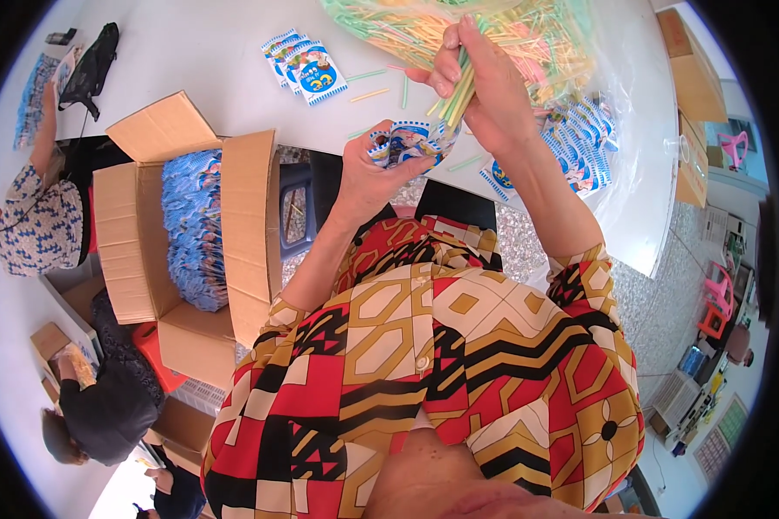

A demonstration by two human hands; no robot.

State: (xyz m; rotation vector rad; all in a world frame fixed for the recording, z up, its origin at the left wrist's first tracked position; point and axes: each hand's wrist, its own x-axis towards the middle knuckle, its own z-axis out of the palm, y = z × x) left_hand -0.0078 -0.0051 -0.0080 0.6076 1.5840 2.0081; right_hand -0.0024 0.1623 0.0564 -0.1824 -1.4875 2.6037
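My left hand [365, 180] is closed round a small bunch of blue-and-white packets [407, 138], their upper edges spread apart and facing up. Just above and to the right, my right hand [500, 102] grips a bundle of thin pale green and yellow straws [460, 93]. The lower ends of the straws point down toward the packets; whether any touch or enter them I cannot tell. Beyond my right hand, a clear plastic bag holds a large heap of loose pastel straws [545, 43]. More packets [584, 143] lie overlapping beside my right wrist.
Three or so packets [320, 76] and several stray straws [370, 94] lie on the white table [199, 52]. Left of me, an open cardboard box [251, 242] holds tightly stacked blue packets [195, 229]. Other people [43, 212] work at the far left. Cardboard boxes [692, 73] stand at the right.
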